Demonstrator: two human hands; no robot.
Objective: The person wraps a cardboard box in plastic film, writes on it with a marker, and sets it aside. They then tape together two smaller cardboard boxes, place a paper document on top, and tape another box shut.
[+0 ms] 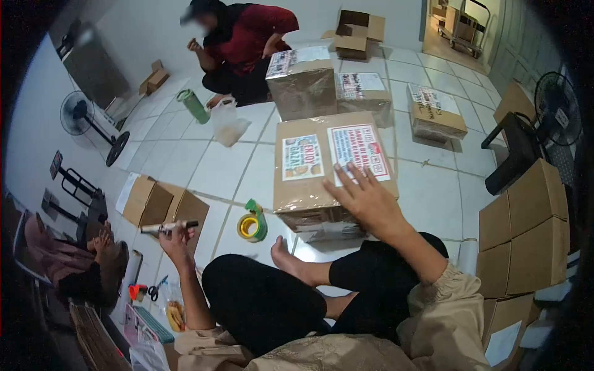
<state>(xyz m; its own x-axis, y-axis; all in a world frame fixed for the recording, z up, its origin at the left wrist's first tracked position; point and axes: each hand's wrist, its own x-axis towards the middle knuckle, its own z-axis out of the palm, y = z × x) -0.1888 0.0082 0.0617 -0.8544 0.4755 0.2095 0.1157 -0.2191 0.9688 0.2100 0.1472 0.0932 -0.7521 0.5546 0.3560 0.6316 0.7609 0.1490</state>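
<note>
1. On the tiled floor, just in front of the person's crossed legs, stands a brown cardboard box (pixel 309 185), wrapped in glossy clear tape.
2. Its top carries two printed labels: a colourful label (pixel 302 157) towards the left and a red-and-white label (pixel 357 151) towards the right. Their small print is too fine to read.
3. The right hand (pixel 366 199) lies flat on the box top near its front right corner, its grip slack and fingers spread, covering the lower edge of the red-and-white label.
4. The left hand (pixel 176 240) is raised over the floor to the left of the box, its grip closed around a marker (pixel 168 227) held level. It is too small to tell whether it is capped.
5. A tape dispenser (pixel 252 224) with a yellow roll lies on the floor between the left hand and the box, just beside the box's front left corner.
6. Beyond the box stand more taped boxes (pixel 302 83), and another person in a red top (pixel 247 37) sits behind them.
7. A stack of plain cartons (pixel 526 229) at the right is partly cut off. The clutter at the lower left is dark and hard to make out.
</note>
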